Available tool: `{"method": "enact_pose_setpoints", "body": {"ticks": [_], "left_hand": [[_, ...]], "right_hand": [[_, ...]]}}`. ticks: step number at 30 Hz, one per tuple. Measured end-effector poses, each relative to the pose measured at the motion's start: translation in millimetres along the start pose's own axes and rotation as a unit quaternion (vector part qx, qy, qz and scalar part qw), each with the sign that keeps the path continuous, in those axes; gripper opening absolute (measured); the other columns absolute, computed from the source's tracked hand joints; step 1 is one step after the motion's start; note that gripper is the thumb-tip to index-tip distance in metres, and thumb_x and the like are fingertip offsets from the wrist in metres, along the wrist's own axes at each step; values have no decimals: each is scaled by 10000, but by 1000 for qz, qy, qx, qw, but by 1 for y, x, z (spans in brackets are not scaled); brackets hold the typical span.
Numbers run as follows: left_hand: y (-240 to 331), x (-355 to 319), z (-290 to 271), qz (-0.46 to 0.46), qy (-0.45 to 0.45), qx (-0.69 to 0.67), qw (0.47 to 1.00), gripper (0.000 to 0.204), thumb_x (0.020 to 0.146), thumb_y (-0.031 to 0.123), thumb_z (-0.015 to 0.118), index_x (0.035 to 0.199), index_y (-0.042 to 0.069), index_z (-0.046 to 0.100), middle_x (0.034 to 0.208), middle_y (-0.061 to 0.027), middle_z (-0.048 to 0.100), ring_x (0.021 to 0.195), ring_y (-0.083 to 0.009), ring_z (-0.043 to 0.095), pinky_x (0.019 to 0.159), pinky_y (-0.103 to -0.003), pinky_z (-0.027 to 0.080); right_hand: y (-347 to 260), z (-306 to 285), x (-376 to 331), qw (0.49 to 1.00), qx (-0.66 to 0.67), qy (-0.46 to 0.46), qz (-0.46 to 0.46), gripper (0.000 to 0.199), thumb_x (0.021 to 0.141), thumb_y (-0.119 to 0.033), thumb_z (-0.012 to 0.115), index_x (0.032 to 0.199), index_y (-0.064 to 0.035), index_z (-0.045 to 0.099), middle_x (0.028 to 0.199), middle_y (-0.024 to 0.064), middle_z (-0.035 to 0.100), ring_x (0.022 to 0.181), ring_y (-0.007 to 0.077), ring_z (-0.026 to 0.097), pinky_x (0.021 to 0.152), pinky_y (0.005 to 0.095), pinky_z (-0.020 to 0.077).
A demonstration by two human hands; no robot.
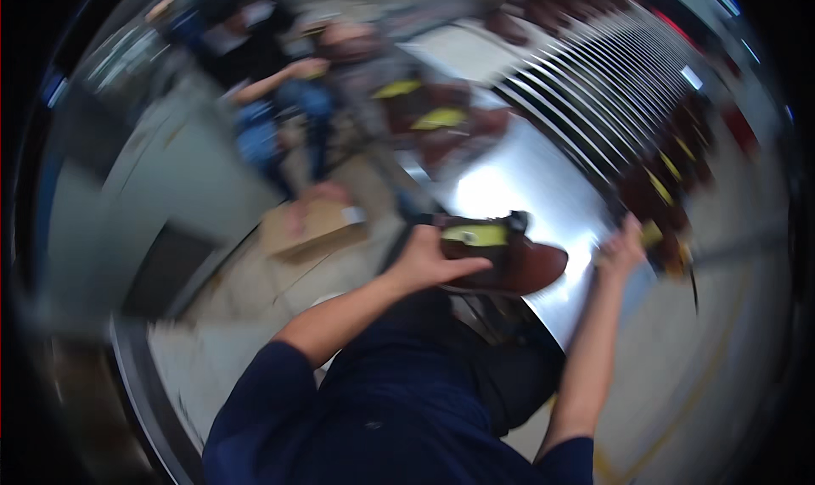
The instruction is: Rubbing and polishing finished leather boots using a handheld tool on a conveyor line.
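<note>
A dark brown leather shoe [533, 266] with a yellow-green patch on its side lies in my left hand [422, 260]. The fingers wrap round its heel end, and the thumb presses along its side. The toe points right, over the near end of a shiny metal table. My right hand [624, 246] is at the table's right edge, beside several brown shoes [652, 198] with yellow patches. Its fingers look curled together, but motion blurs them. A small yellowish piece [651, 234] shows against the hand; whether it is held is unclear.
The metal table [497, 179] carries more brown shoes [437, 128] at its far left. A slatted metal conveyor [586, 86] runs away to the far right. A cardboard box [312, 229] stands on the floor at left. Behind it, another person [255, 69] sits, one hand forward.
</note>
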State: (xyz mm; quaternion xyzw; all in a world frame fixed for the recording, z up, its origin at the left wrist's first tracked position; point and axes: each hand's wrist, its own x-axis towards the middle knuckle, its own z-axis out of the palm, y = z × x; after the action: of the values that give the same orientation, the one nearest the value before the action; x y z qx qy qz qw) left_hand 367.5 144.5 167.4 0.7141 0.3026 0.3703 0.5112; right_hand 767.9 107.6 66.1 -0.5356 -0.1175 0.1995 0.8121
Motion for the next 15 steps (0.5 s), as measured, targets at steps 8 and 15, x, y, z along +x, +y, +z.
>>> {"method": "enact_pose_setpoints", "body": {"ticks": [8,15], "left_hand": [[136,-154,-134,1,396,126,909,716,765,213,918,1345,4,554,1129,-54,674,969,-155,645,907,-317,530],[294,-295,-155,76,787,449,417,221,844,139,852,958,-19,748,917,1,706,805,-109,621,809,-283,500]], "right_hand": [[11,-17,17,994,-59,-96,15,311,986,-272,701,1106,14,679,594,-11,460,488,95,430,457,267,387],[-1,19,-16,984,-90,-147,-41,349,958,-329,730,1072,-2,683,608,7,468,493,132,467,417,308,410]]}}
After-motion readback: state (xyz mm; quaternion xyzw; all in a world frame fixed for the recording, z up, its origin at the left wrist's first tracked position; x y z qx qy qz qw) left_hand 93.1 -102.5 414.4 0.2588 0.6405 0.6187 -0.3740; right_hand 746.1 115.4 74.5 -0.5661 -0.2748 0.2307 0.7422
